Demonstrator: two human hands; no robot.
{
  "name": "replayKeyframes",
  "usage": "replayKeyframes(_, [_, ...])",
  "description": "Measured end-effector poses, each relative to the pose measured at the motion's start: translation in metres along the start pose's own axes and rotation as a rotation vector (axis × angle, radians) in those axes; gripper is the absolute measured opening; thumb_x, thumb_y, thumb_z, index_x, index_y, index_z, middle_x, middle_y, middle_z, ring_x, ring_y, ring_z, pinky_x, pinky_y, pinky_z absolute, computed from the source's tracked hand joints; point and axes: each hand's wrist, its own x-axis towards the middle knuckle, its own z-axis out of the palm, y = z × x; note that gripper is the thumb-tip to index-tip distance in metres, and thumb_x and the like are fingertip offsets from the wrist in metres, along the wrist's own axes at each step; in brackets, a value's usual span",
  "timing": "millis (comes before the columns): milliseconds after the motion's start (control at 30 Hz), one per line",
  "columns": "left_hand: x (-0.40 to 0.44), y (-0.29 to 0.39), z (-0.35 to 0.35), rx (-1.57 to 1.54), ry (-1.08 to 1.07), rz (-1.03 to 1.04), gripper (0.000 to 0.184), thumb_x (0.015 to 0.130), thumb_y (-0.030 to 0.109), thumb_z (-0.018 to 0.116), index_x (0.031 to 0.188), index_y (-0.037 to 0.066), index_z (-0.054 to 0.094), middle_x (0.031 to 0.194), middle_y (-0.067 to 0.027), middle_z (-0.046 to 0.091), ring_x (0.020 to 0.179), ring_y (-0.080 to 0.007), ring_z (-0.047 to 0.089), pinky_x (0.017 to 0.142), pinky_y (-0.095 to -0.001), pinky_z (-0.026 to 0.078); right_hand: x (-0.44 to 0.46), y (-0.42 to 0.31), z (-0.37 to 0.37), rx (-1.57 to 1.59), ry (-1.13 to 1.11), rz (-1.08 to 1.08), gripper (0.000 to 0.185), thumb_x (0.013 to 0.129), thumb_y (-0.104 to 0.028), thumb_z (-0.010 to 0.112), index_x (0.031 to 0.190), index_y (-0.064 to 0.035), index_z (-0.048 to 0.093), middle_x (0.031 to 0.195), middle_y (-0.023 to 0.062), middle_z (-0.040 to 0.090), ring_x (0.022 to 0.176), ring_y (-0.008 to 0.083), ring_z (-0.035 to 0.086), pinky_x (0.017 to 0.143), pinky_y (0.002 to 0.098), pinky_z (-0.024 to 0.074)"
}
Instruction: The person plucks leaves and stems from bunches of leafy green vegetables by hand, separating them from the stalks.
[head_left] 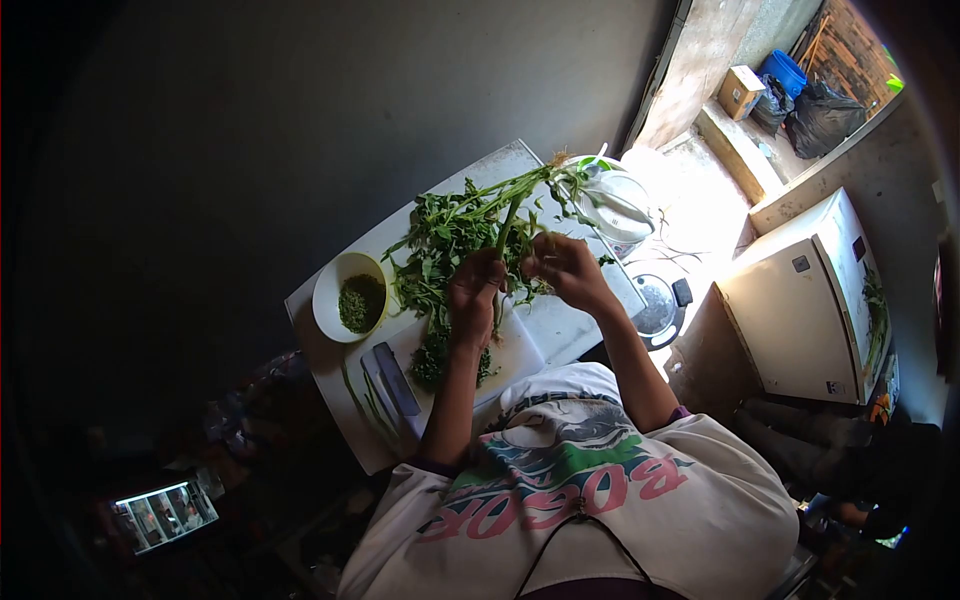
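Observation:
My left hand [477, 292] is closed around a long leafy green stem [510, 222], which stands up from the fist over the table. Close to its right, my right hand [566, 268] has its fingers curled together near thin leaves; what they pinch is too small to make out. A heap of leafy greens [440, 235] lies just beyond both hands, with a rooted end at its far right. Below my left hand, chopped greens [430, 362] rest on a white cutting board [518, 352]. A flat grey-blue tool [397, 380], perhaps a knife, lies at the board's left.
A pale bowl [330, 300] with finely chopped greens stands on the table's left side. Loose green stalks [365, 400] lie near the front left edge. A white lidded appliance [618, 205] and a round lidded pot [657, 305] are at the right, before a small white fridge [795, 300].

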Motion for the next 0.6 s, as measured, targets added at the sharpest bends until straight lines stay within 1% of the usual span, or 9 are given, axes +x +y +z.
replayKeyframes(33, [-0.001,0.0,0.001,0.0,0.003,0.0,0.023,0.093,0.006,0.069,0.116,0.003,0.064,0.093,-0.0001,0.066,0.075,-0.0077,0.056,0.068,-0.0232,0.046,0.001,0.002,0.003,0.121,0.109,0.026,0.022,0.093,-0.019,0.069,0.095,0.0018,0.063,0.081,0.0058,0.068,0.078,0.0118,0.064,0.071,0.0308,0.0511])
replayKeyframes(67, [-0.001,0.001,0.001,-0.013,0.002,-0.002,0.024,0.093,0.007,0.069,0.116,0.003,0.064,0.093,0.0001,0.066,0.076,-0.0077,0.056,0.068,-0.0234,0.046,0.002,0.002,0.002,0.138,0.129,0.038,0.025,0.095,-0.023,0.069,0.096,0.002,0.064,0.083,0.0054,0.068,0.077,0.0116,0.065,0.07,0.0289,0.0514])
replayKeyframes(167, [-0.001,0.001,0.001,-0.032,-0.014,-0.003,0.025,0.092,0.007,0.071,0.116,0.004,0.063,0.093,0.0003,0.066,0.077,-0.0074,0.056,0.069,-0.0235,0.045,0.001,-0.006,-0.001,0.111,0.141,0.044,0.025,0.095,-0.023,0.069,0.099,0.0021,0.066,0.083,0.0049,0.068,0.078,0.0116,0.065,0.071,0.0293,0.0521])
replayKeyframes(233, [0.0,-0.001,0.003,-0.044,-0.034,-0.005,0.026,0.092,0.007,0.071,0.117,0.004,0.063,0.093,0.0002,0.066,0.078,-0.0072,0.056,0.07,-0.0235,0.045,0.0,-0.009,-0.007,0.074,0.139,0.064,0.024,0.093,-0.021,0.07,0.104,0.0011,0.068,0.086,0.0075,0.071,0.079,0.0134,0.068,0.072,0.0308,0.0528])
replayKeyframes(300, [0.0,0.0,0.004,-0.066,-0.059,-0.026,0.022,0.091,0.003,0.07,0.113,0.006,0.064,0.094,-0.0019,0.066,0.077,-0.01,0.056,0.07,-0.0261,0.046,-0.001,-0.015,-0.013,-0.29,0.093,0.083,0.024,0.09,-0.018,0.071,0.108,-0.0027,0.07,0.092,0.0114,0.073,0.082,0.0187,0.071,0.074,0.0338,0.0542])
replayKeyframes(333, [0.0,0.001,0.005,-0.066,-0.059,-0.026,0.022,0.091,0.003,0.07,0.113,0.006,0.064,0.094,-0.0019,0.066,0.077,-0.01,0.056,0.07,-0.0261,0.046,-0.003,-0.016,-0.015,-0.289,0.093,0.084,0.024,0.09,-0.018,0.071,0.108,-0.0027,0.07,0.092,0.0114,0.073,0.082,0.0187,0.071,0.074,0.0338,0.0542])
replayKeyframes(400, [0.0,0.002,0.007,-0.029,-0.039,-0.01,0.023,0.089,0.0,0.071,0.111,0.006,0.066,0.093,-0.0015,0.067,0.077,-0.0089,0.057,0.07,-0.0259,0.046,-0.004,-0.017,-0.018,-0.649,0.149,0.02,0.026,0.087,-0.017,0.072,0.111,-0.0069,0.072,0.098,0.0141,0.073,0.085,0.0243,0.073,0.075,0.0369,0.0553])
replayKeyframes(533, [0.004,-0.001,0.007,0.047,0.012,0.056,0.022,0.087,0.0,0.074,0.107,0.006,0.069,0.093,0.0,0.068,0.079,-0.0076,0.057,0.071,-0.024,0.046,-0.004,-0.021,-0.018,-0.66,0.224,0.024,0.026,0.088,-0.019,0.072,0.111,-0.0063,0.072,0.099,0.0137,0.074,0.086,0.0272,0.073,0.076,0.0389,0.056])
replayKeyframes(600, [0.004,0.001,0.008,0.096,0.058,0.055,0.023,0.084,0.003,0.079,0.105,0.007,0.071,0.091,0.0023,0.067,0.079,-0.0049,0.058,0.07,-0.0208,0.045,-0.002,-0.032,-0.013,-0.465,0.214,0.116,0.029,0.089,-0.022,0.072,0.112,-0.0039,0.071,0.098,0.0139,0.075,0.087,0.0263,0.073,0.076,0.0377,0.0562])
